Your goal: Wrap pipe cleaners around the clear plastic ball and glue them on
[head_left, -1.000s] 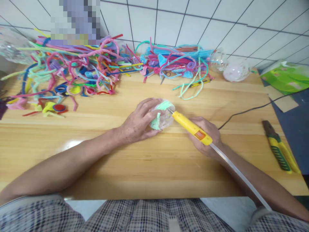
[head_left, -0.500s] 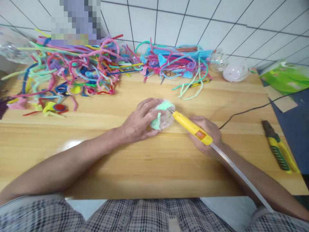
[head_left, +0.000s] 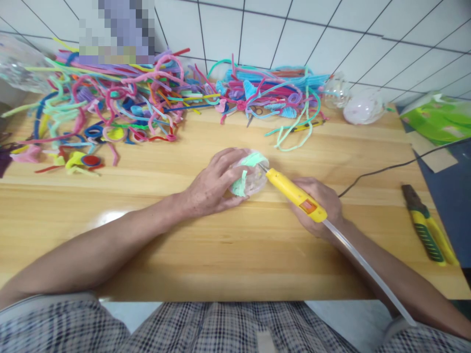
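My left hand (head_left: 217,184) is wrapped round a small clear, rounded plastic piece (head_left: 256,184) and presses on it from the left. Mint-green fuzzy strips (head_left: 240,184) lie on that piece, partly under my fingers. In my right hand (head_left: 320,203) is a yellow glue gun (head_left: 290,189), its metal tip touching or just beside the right side of the clear piece. A long translucent glue stick (head_left: 362,264) sticks out of the gun's rear and reaches down over my right forearm.
Tangled colourful pipe cleaners (head_left: 121,98) cover the back left, with more bundles (head_left: 272,90) at the back middle. Clear plastic balls (head_left: 362,107) stand at the back right. Yellow-green pliers (head_left: 427,230) lie at the right edge, near a black cord (head_left: 382,172) and a green bag (head_left: 436,120).
The whole view has shifted slightly, so things on the table appear a little further right. Both hands keep their hold, and the gun's tip stays at the clear piece.
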Demonstrator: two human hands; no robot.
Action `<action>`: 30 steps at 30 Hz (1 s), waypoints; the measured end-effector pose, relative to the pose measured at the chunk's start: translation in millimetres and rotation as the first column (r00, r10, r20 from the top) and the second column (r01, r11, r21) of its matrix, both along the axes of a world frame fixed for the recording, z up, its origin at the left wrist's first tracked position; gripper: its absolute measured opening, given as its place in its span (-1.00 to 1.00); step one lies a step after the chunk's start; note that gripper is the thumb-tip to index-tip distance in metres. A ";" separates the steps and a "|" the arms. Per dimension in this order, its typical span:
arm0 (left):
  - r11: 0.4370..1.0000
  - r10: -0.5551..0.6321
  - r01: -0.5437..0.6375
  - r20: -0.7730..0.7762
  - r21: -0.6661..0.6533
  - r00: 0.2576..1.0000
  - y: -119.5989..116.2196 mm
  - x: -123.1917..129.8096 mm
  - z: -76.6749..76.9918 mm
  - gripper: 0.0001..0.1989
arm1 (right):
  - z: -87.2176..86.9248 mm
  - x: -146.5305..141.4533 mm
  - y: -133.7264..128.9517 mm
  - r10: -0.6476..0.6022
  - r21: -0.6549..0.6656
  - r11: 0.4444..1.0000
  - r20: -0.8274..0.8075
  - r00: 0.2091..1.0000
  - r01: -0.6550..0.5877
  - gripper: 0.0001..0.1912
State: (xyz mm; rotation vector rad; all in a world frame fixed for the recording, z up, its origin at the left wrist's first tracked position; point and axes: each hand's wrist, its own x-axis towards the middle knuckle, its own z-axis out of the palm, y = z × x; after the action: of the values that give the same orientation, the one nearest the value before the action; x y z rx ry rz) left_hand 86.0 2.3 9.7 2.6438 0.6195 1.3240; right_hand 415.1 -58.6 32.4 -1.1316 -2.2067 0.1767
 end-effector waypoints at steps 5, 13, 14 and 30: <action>1.000 0.005 -0.006 -0.021 -0.022 1.000 0.1 -0.5 1.5 -0.31 | 10.2 -4.4 -0.9 0.063 0.014 0.998 0.016 0.998 -0.063 -0.82; 1.000 -0.015 0.015 -0.008 0.011 1.000 1.7 -0.1 2.5 -0.31 | 1.3 -2.8 -0.9 0.053 0.005 0.999 -0.034 0.998 -0.052 -0.80; 1.000 -0.012 0.012 -0.010 0.013 1.000 1.8 -0.1 2.5 -0.33 | -0.7 -2.4 -0.7 0.050 0.031 0.998 -0.037 0.998 -0.049 -0.79; 1.000 -0.008 0.008 -0.004 -0.008 1.000 0.8 0.2 0.9 -0.33 | 9.2 -8.7 1.1 0.083 0.183 0.980 -0.040 0.996 -0.074 -0.66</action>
State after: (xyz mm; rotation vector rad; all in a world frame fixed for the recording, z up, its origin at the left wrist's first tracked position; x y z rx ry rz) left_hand 86.2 3.0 10.6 2.6402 0.6129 1.3112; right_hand 406.3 -57.4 41.6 -0.9328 -2.1779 0.0336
